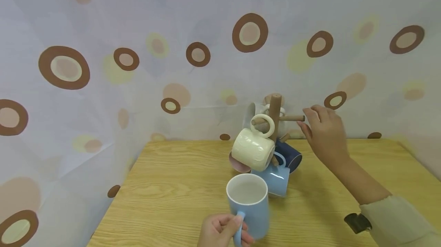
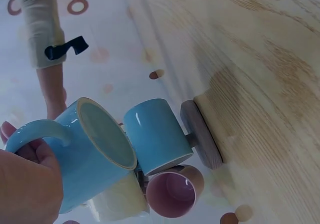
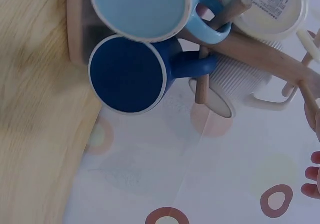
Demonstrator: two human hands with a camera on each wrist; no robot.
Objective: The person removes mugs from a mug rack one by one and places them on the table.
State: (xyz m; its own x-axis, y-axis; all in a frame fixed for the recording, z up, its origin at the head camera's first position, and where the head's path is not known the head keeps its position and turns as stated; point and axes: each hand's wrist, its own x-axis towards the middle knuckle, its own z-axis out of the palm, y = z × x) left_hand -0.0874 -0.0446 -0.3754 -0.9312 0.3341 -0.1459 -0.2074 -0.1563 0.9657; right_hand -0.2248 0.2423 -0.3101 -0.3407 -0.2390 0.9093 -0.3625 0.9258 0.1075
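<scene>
My left hand (image 1: 224, 231) grips a light blue mug (image 1: 253, 216) by its handle, its mouth upward, in front of the wooden mug tree (image 1: 275, 115). In the left wrist view the held mug (image 2: 82, 159) overlaps another light blue mug (image 2: 156, 134) on the tree. My right hand (image 1: 325, 132) is at the tip of the tree's bare upper right peg (image 1: 292, 118), thumb and fingers parted on either side of it. In the right wrist view only some fingertips (image 3: 312, 174) show at the right edge.
On the tree hang a cream mug (image 1: 253, 149), a dark blue mug (image 3: 127, 77), a pink mug (image 2: 171, 194) and a white ribbed mug (image 3: 242, 77). Its wooden base (image 2: 201, 134) stands on the wood-grain table (image 1: 172, 185). Behind is a spotted cloth (image 1: 206, 17).
</scene>
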